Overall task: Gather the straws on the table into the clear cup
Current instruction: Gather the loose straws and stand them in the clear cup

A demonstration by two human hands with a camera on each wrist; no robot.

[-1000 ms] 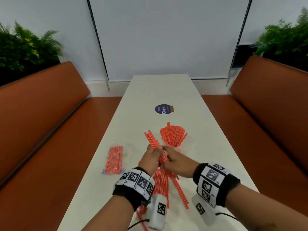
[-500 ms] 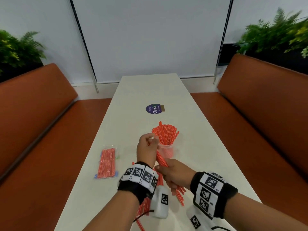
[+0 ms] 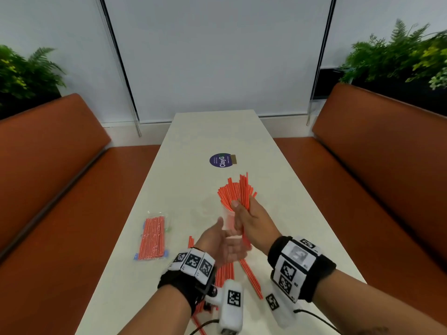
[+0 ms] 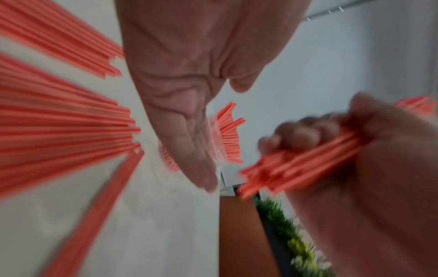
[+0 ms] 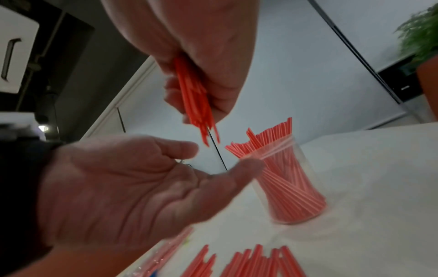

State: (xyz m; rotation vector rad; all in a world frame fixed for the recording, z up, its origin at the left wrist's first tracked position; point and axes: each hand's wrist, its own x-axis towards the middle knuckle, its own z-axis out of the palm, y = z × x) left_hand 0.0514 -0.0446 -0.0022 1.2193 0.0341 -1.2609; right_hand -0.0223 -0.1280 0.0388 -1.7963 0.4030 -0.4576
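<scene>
A clear cup packed with several red straws stands mid-table. My right hand grips a small bundle of red straws nearly upright, just right of the cup and in front of it; the bundle's lower ends hang above the table. The left hand is held palm up with fingers straight, holding nothing, below the bundle and near the cup. Loose straws lie on the table under both wrists. In the left wrist view the bundle is blurred.
A sealed plastic pack of red straws lies near the table's left edge. A round purple sticker sits farther up the table. Orange benches flank both long sides, with plants behind them.
The left hand has let go of the straws, dropped and opened palm up. The right hand has raised the bundle upright beside the cup.
</scene>
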